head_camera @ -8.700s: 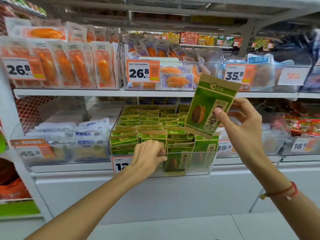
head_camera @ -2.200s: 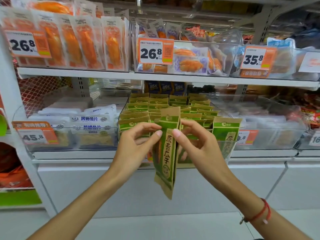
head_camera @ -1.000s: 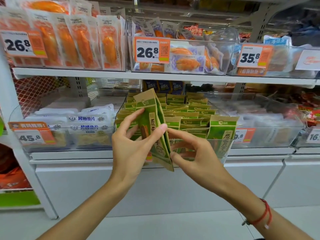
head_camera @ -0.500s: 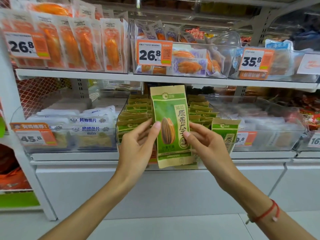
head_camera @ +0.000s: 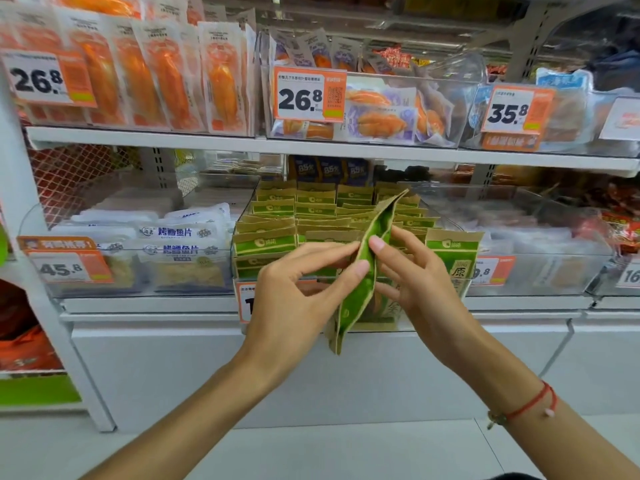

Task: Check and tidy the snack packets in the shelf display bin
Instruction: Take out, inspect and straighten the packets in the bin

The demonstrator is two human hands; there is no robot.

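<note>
In front of the clear display bin (head_camera: 460, 289) on the middle shelf (head_camera: 519, 301), both hands hold one green and kraft snack packet (head_camera: 363, 271) turned edge-on to the camera, its top corner tilted up to the right over the rows of matching packets (head_camera: 311, 209) standing in the bin. The left hand (head_camera: 294, 299) pinches the packet's near face between thumb and forefinger, the other fingers loosely curled. The right hand (head_camera: 422, 282) pinches the opposite face with thumb and fingertips. A red string bracelet (head_camera: 530, 403) circles the right wrist.
</note>
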